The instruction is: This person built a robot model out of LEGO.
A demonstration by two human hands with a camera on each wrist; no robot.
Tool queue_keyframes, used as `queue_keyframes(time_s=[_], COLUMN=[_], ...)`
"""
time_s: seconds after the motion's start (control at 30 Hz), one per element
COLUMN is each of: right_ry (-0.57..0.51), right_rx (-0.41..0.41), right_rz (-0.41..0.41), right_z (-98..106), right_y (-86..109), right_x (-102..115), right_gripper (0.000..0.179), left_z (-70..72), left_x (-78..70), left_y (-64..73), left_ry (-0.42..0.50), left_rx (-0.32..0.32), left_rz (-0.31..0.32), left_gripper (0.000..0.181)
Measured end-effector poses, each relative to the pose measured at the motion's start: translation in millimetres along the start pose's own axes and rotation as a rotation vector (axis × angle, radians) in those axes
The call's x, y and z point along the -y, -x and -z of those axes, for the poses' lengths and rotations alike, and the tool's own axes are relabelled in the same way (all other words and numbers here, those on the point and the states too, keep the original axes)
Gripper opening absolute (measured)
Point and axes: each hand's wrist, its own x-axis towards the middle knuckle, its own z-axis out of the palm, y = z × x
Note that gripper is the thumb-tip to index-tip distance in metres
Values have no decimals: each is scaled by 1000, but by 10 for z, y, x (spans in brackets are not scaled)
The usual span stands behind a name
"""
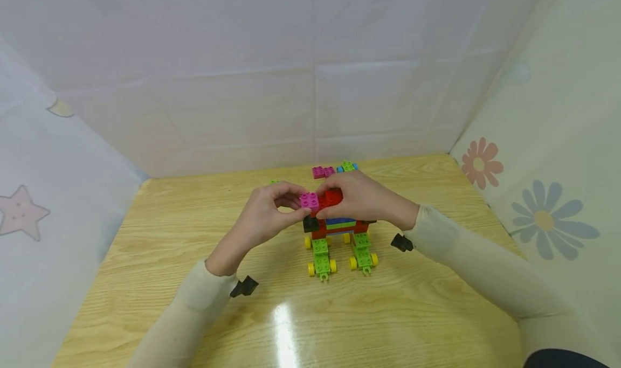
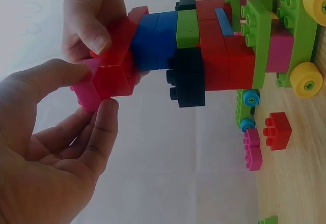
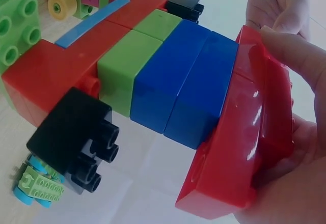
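Note:
A toy-brick figure stands on two green wheeled bases (image 1: 322, 257) with yellow wheels. Above them rise red bricks (image 2: 214, 56), a green brick (image 3: 131, 58), blue bricks (image 3: 173, 79) and black side bricks (image 2: 188, 76). Its top carries red bricks (image 3: 232, 142). At the top's left end, my left hand (image 1: 262, 212) pinches a pink brick (image 1: 309, 200) between thumb and fingers, against a red brick's end. My right hand (image 1: 361, 195) grips the red top bricks from the other side. Whether the pink brick is fully pressed on, I cannot tell.
Behind the figure lie pink bricks (image 1: 323, 172), a green piece with blue wheels (image 1: 348, 166) and a loose red brick (image 2: 277, 131). A small green brick (image 1: 275, 182) sits near the wooden table's (image 1: 160, 238) back edge. Pale sheets surround the table.

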Motion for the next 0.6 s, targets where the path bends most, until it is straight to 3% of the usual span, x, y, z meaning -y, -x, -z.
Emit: queue_keyframes(time_s=[0.33,0.47,0.6], right_ry=[19,14,6], right_rx=[-28,-37,-45], right_rz=[0,18,10], right_z=[-39,-30,-11], right_y=[-14,37,105], right_x=[27,-10,-52], right_gripper=[46,44,44], left_z=[23,29,45], left_x=[61,168,307], left_y=[13,-19,-96], left_ry=[52,83,92], left_rx=[44,94,113], left_rz=[-14,-25,24], left_gripper=[28,28,31])
